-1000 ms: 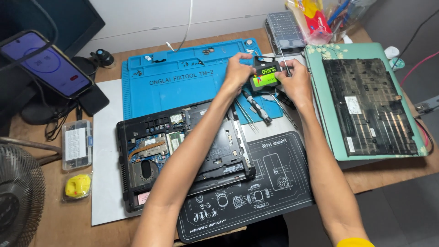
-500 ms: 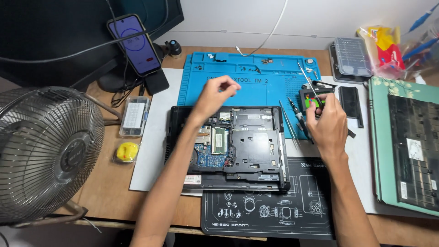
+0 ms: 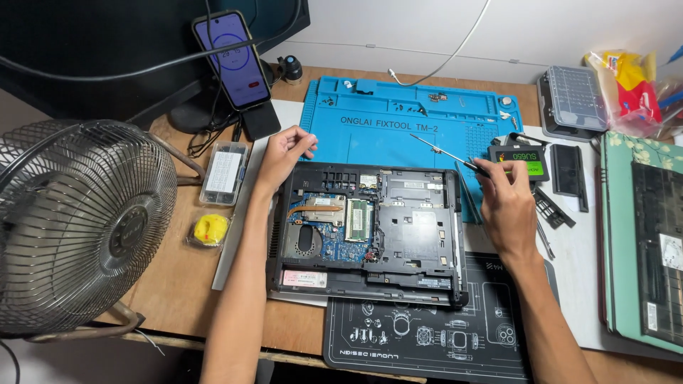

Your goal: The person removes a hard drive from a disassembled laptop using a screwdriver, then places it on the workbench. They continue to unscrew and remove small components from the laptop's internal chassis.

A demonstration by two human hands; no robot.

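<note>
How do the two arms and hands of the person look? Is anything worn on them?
Both forearms are bare up to the bottom edge of the picture; no sleeve shows. The left hand and the right hand wear no gloves. I see no watch, bracelet or strap on either wrist, and no ring that I can make out. The arms are slim and long.

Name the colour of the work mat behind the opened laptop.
Bright blue mat, seen in the head view.

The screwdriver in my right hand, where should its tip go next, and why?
Probably bring the screwdriver down onto the opened laptop. The right hand holds it with the tip out over the blue mat, away from the laptop, while the left hand already rests at the laptop's far left corner.
</note>
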